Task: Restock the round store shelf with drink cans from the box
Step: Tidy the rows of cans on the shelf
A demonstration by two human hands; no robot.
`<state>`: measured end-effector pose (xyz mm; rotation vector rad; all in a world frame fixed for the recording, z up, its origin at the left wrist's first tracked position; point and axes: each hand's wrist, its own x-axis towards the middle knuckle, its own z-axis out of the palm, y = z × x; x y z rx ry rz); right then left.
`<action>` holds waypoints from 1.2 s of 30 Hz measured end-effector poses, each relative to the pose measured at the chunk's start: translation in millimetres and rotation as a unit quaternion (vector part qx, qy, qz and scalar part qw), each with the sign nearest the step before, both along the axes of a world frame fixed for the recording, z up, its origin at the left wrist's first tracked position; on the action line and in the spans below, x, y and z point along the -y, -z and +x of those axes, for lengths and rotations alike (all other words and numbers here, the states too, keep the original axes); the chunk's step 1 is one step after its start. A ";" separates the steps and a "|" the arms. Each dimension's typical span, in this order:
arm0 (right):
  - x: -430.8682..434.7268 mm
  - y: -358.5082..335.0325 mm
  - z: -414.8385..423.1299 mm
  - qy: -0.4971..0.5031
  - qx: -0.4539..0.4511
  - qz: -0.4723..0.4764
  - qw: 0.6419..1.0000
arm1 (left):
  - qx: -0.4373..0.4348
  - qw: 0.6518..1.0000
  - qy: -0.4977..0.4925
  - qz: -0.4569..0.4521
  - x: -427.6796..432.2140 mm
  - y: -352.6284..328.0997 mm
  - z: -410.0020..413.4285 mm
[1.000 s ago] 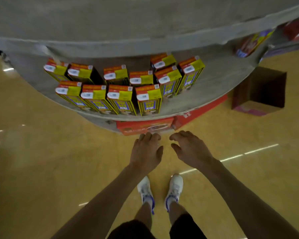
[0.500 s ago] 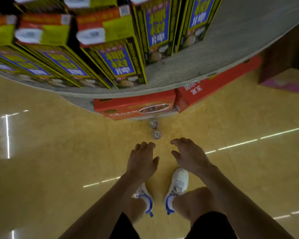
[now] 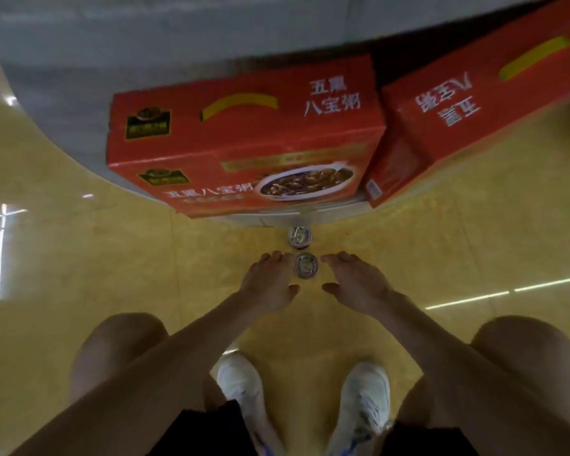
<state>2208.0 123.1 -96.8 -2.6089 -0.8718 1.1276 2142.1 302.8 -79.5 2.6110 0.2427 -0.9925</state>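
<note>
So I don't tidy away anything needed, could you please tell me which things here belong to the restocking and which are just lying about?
Belonging: near silver-lidded metal can; far silver-lidded metal can; round grey shelf; left hand and right hand, open beside the near can.
Lying about: left red cardboard carton; right red cardboard carton; white trainers.

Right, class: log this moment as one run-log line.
left hand: open, left of near can | right hand: open, right of it | far can: on floor, near red box | grasp: not yet
</note>
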 end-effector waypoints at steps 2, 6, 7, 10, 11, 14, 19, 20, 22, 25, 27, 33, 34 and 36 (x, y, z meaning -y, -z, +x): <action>-4.7 24.7 3.1 -0.015 -0.004 -0.005 1.000 | 0.000 1.000 0.001 0.007 -5.0 25.4 3.1; -12.6 61.9 8.8 -0.033 -0.001 -0.018 0.999 | -0.044 0.999 -0.020 0.004 -8.1 65.3 13.6; -15.1 68.8 9.9 -0.038 0.001 -0.021 0.999 | -0.044 0.999 -0.020 -0.006 -7.5 72.0 17.8; -24.0 80.5 11.1 -0.052 0.005 -0.022 0.998 | -0.033 0.999 -0.002 -0.007 -5.0 82.4 25.3; -26.7 83.1 10.6 -0.054 0.013 -0.021 0.998 | -0.030 1.000 0.006 -0.005 -5.0 83.8 26.0; -34.5 92.5 5.6 -0.071 0.038 -0.031 0.996 | -0.034 0.999 0.008 -0.026 -8.0 91.7 22.0; -46.4 111.2 -0.5 -0.072 0.103 -0.050 0.991 | -0.049 0.996 0.008 -0.072 -21.6 97.3 20.8; -47.8 111.8 0.2 -0.065 0.112 -0.045 0.991 | -0.055 0.995 0.008 -0.080 -24.6 96.5 21.6; -47.8 109.0 4.1 -0.050 0.117 -0.034 0.991 | -0.054 0.994 0.002 -0.097 -29.1 94.1 22.5; -44.1 94.6 10.5 -0.001 0.094 -0.002 0.996 | -0.054 0.990 0.000 -0.130 -31.8 91.3 21.4; -42.7 80.4 15.8 0.030 0.065 0.025 0.997 | -0.048 0.988 0.004 -0.146 -33.5 90.1 20.4; -36.4 26.9 34.2 0.117 -0.021 0.112 0.987 | -0.006 0.959 -0.084 -0.270 -31.9 81.2 26.1; -34.6 19.8 36.8 0.133 -0.032 0.136 0.981 | 0.001 0.947 -0.112 -0.301 -30.4 78.1 27.0; -32.2 10.5 42.5 0.154 -0.038 0.178 0.971 | 0.021 0.909 -0.174 -0.377 -28.5 74.4 27.9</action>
